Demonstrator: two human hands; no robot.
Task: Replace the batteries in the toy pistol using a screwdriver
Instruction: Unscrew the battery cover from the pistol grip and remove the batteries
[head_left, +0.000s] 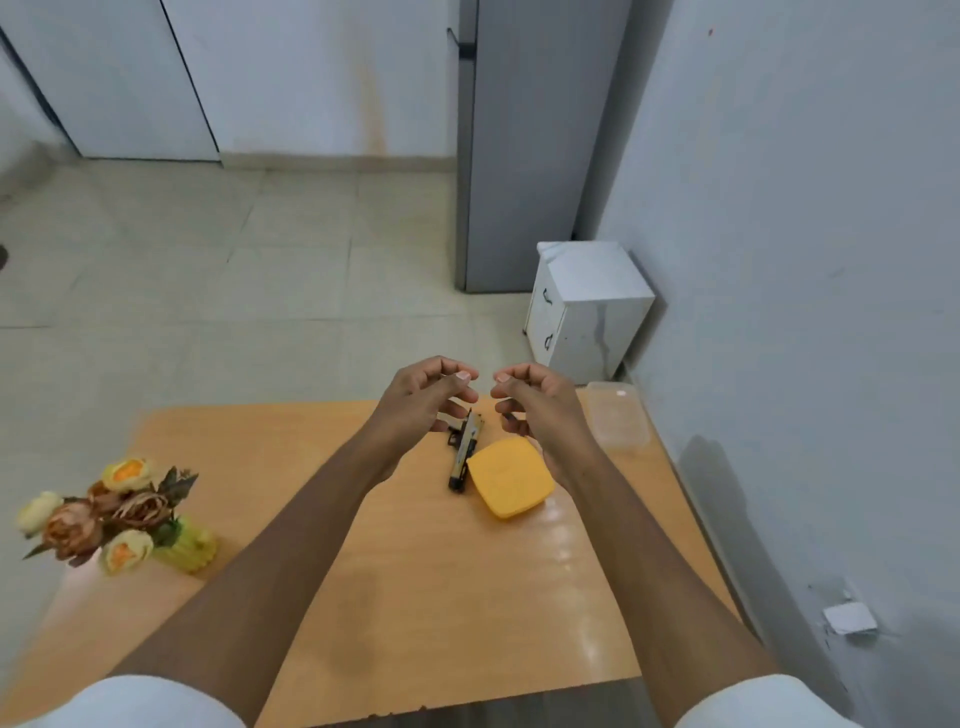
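A black and tan toy pistol (464, 452) lies on the wooden table (415, 597), its barrel pointing toward me. A yellow lid (511, 477) rests right beside it on the right. My left hand (426, 395) and my right hand (530, 402) hover above the pistol's far end, close together, fingers loosely curled and holding nothing that I can make out. No screwdriver or batteries are visible.
A clear plastic container (618, 415) sits at the table's far right corner. A bunch of artificial flowers in a yellow vase (119, 519) stands at the left edge. Beyond are a white drawer cabinet (587, 306), a grey fridge (524, 145) and the wall on the right.
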